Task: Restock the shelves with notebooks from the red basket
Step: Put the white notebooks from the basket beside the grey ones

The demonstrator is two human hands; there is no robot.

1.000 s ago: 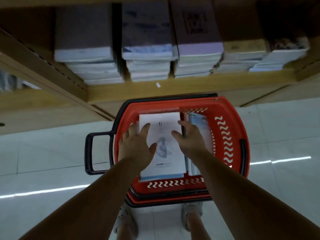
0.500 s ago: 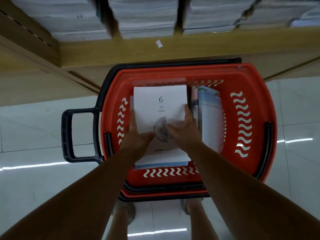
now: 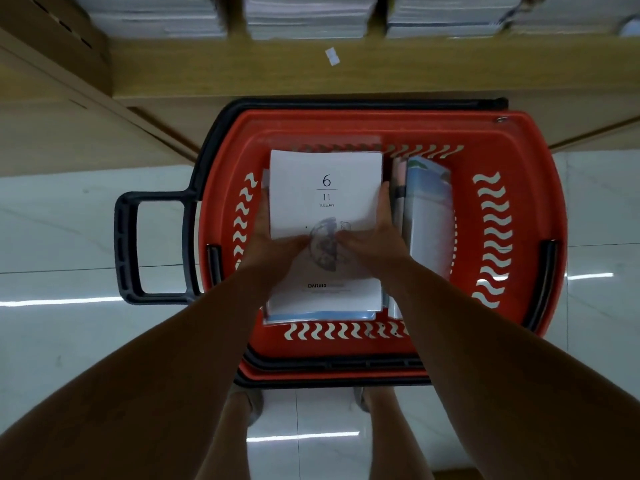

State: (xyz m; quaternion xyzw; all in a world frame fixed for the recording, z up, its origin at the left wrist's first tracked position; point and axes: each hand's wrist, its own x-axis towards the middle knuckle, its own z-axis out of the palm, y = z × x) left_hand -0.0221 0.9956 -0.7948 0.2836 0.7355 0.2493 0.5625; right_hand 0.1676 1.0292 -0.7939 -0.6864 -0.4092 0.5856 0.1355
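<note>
Both hands clasp the notebook stack in the red basket.

A black handle [image 3: 128, 244] juts from the red basket [image 3: 346, 128], well out to the left of the left hand [image 3: 273, 245]. That hand grips the left edge of the notebook stack [image 3: 325, 181], thumb laid across the white cover, fingers tucked down the side. The stack lies flat between the two hands, and its top cover, printed "6 / 11 TUESDAY", reaches past the fingertips. The right hand [image 3: 375, 237] grips the right edge in the same way. Just right of it, upright notebooks [image 3: 429, 216] stand on edge in the basket. Beyond both hands, past the far rim, a wooden shelf [image 3: 415, 74] carries paper stacks [image 3: 304, 15].
</note>
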